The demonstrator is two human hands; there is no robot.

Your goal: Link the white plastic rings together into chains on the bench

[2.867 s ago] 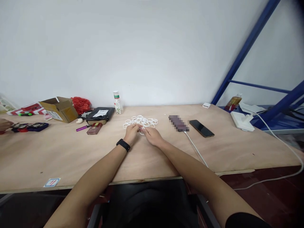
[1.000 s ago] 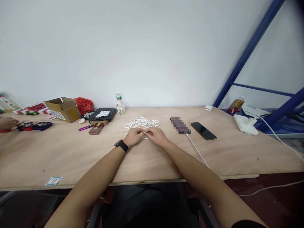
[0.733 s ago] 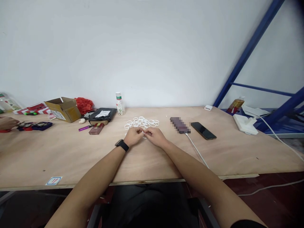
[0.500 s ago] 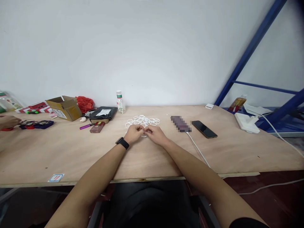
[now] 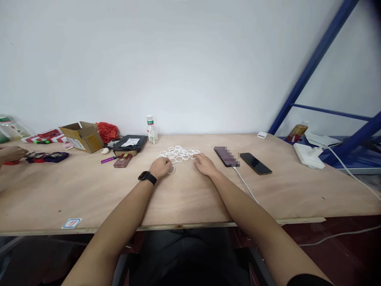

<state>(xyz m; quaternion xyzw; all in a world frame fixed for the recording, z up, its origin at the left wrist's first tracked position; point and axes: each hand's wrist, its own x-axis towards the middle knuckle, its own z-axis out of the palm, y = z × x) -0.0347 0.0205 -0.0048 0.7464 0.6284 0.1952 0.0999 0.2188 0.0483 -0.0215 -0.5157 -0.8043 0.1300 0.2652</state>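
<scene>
A pile of several white rings (image 5: 178,153) lies on the plywood table (image 5: 190,198) in front of me. My left hand (image 5: 159,167), with a black watch on its wrist, rests curled just left of the pile, its fingers closed on one white ring (image 5: 172,169) that touches the table. My right hand (image 5: 204,164) lies flat at the right edge of the pile, fingers stretched out and tips touching the outermost rings. The two hands are apart.
Right of my hand lie a pixelated dark object (image 5: 226,156) with a white cable (image 5: 244,185) and a black phone (image 5: 255,163). At the back left stand a small bottle (image 5: 150,129), black pouch (image 5: 130,143) and cardboard box (image 5: 82,136). Another person's hand (image 5: 11,153) is at the far left.
My hands were together, working one ring between the fingertips. They have since separated: the left drew left and down with the ring, the right moved to the pile's right edge.
</scene>
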